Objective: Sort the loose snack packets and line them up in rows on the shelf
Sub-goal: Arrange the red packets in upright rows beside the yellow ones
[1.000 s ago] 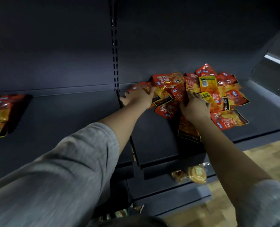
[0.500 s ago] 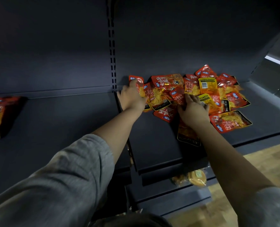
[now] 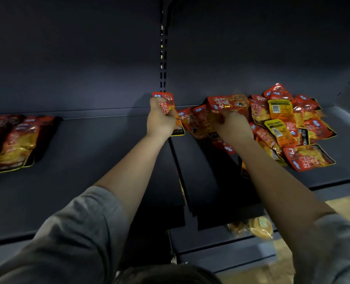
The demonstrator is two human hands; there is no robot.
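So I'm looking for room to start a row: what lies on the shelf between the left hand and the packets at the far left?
Head view: bare dark shelf between left hand and far-left packets.

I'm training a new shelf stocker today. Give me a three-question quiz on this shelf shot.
1. True or false: the left hand grips a red snack packet held upright.
2. The loose pile of packets lies: A) left of both hands, B) right of both hands, C) on the floor.
3. What does the right hand grip?

Key: 1 true. 2 B. 3 A red packet at the pile's left edge.
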